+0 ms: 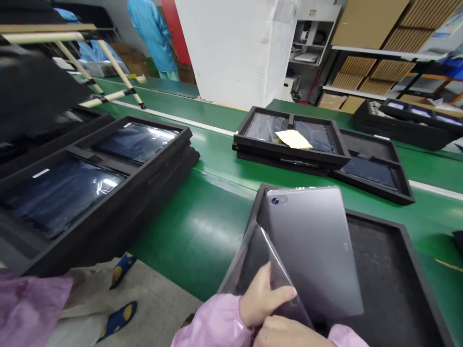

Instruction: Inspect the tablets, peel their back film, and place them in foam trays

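A grey tablet [314, 246] with its back and camera lens facing up is held over a black foam tray [390, 270] at the bottom right. My left hand [262, 299], in a pink sleeve, pinches a clear plastic film or bag [249, 260] that is partly off the tablet's lower left side. My right hand [289, 332] shows only partly at the bottom edge, pressed against the tablet's near end; its fingers are mostly hidden.
A stack of black foam trays [108, 193] with bagged tablets stands at the left. More trays [289, 140] with a yellow paper slip [293, 139] lie on the green conveyor belt [202, 226]. A person in blue [154, 33] stands at the back. Shelves with cardboard are at the right.
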### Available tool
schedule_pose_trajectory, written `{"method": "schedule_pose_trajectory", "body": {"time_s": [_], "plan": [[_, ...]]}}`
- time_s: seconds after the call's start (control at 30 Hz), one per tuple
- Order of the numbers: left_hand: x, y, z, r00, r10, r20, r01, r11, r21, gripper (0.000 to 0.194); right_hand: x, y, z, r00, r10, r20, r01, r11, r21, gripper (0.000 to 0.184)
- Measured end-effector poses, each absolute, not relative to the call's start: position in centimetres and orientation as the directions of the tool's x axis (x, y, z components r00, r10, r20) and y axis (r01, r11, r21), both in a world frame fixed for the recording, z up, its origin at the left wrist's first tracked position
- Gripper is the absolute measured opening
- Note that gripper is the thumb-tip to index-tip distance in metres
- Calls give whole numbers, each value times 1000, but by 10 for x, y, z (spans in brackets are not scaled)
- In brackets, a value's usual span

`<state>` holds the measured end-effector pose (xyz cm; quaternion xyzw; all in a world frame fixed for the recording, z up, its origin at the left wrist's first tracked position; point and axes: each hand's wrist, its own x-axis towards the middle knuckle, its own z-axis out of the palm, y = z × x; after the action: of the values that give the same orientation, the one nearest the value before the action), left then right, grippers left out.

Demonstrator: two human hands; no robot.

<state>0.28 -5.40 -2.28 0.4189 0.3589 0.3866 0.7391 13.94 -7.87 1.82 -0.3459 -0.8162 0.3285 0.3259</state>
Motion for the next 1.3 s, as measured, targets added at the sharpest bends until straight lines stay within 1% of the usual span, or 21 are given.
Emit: {"method": "schedule_pose_trajectory", "body": {"time_s": [0.1,0.17,0.27,0.33,0.4,0.47,0.5,0.57,0.6,0.63,0.67,0.73,0.83,0.9,1.0,1.07,1.1,1.13,1.2,1.23,1.3], "plan": [[3,-53,-20,470,866,-173,-326,352,877,58,142,-74,14,-578,759,299,253,515,-819,24],[3,-53,-19,477,861,-175,-332,361,872,59,142,-74,16,-592,749,299,192,491,-850,24],[1,-54,-20,480,849,-222,-311,401,862,59,140,-78,25,-580,755,305,156,470,-869,22],[0,-55,-23,456,845,-279,-283,435,855,56,144,-82,35,-536,787,305,144,441,-886,18],[-2,-57,-25,425,845,-324,-266,459,848,52,157,-86,44,-392,864,316,131,392,-911,15],[-2,-57,-27,410,847,-337,-294,473,831,52,176,-88,48,-130,939,318,132,334,-933,16],[-2,-57,-28,406,848,-341,-317,480,818,52,187,-88,49,24,950,312,151,305,-940,17],[-1,-58,-29,394,848,-354,-347,494,797,54,207,-89,45,303,905,297,236,231,-944,17],[-1,-58,-30,387,849,-359,-348,496,796,54,216,-90,42,405,871,278,284,169,-944,14],[-1,-58,-30,380,852,-359,-343,490,801,53,222,-90,39,479,841,253,319,101,-942,12],[0,-57,-30,374,857,-354,-333,480,812,53,225,-90,36,518,828,214,338,32,-941,17],[0,-57,-29,361,867,-344,-290,455,842,52,226,-90,30,498,863,85,324,-95,-941,31],[0,-56,-25,310,879,-362,-186,429,884,52,218,-91,24,375,918,-130,224,-225,-948,33],[1,-56,-22,289,884,-368,-145,420,896,56,217,-93,23,345,910,-230,124,-287,-950,36],[2,-56,-21,256,881,-397,-139,440,887,60,231,-102,30,412,840,-354,-69,-358,-931,42],[3,-57,-23,188,872,-451,-134,478,868,60,247,-111,43,527,746,-407,-176,-373,-911,44],[3,-57,-24,140,867,-478,-132,495,859,59,256,-116,51,608,682,-406,-194,-369,-909,44],[4,-56,-24,95,861,-500,-134,509,850,59,264,-121,60,700,605,-380,-177,-369,-912,42],[5,-55,-25,27,853,-521,-159,519,840,59,277,-130,78,866,431,-254,-60,-414,-908,36],[6,-54,-24,12,850,-526,-176,520,836,58,283,-133,85,920,354,-169,19,-469,-883,33],[7,-52,-21,19,840,-542,-219,532,818,57,290,-136,94,969,246,7,158,-601,-784,27]]}}
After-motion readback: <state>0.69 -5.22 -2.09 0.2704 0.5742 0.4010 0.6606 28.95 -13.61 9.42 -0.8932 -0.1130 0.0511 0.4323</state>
